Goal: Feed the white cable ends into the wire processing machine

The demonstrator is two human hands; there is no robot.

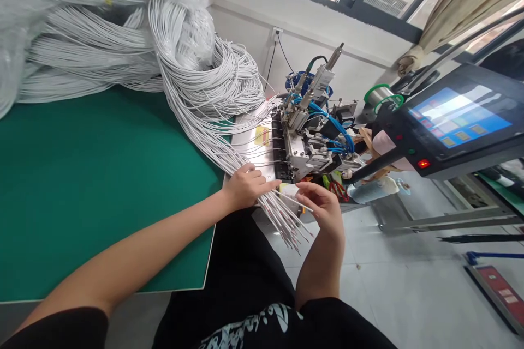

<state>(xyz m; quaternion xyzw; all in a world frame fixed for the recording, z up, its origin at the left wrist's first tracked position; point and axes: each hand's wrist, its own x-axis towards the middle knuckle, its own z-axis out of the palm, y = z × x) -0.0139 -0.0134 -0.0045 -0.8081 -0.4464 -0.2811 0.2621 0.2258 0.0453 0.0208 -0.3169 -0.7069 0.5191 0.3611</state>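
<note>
A thick bundle of thin white cables runs down from a large coil and over the edge of the green table. My left hand is closed around this bundle near its loose ends, thumb stretched toward the machine. Below it the cable ends fan out over my lap, with small reddish tips. My right hand has curled fingers at a single white cable split off from the bundle, just right of the others. Several cables lie side by side in the black slotted holder of the machine.
The bench machine with blue air hoses stands ahead. To its right are a solder wire spool and a lit touchscreen on an arm. More coiled cables in plastic cover the back of the green table.
</note>
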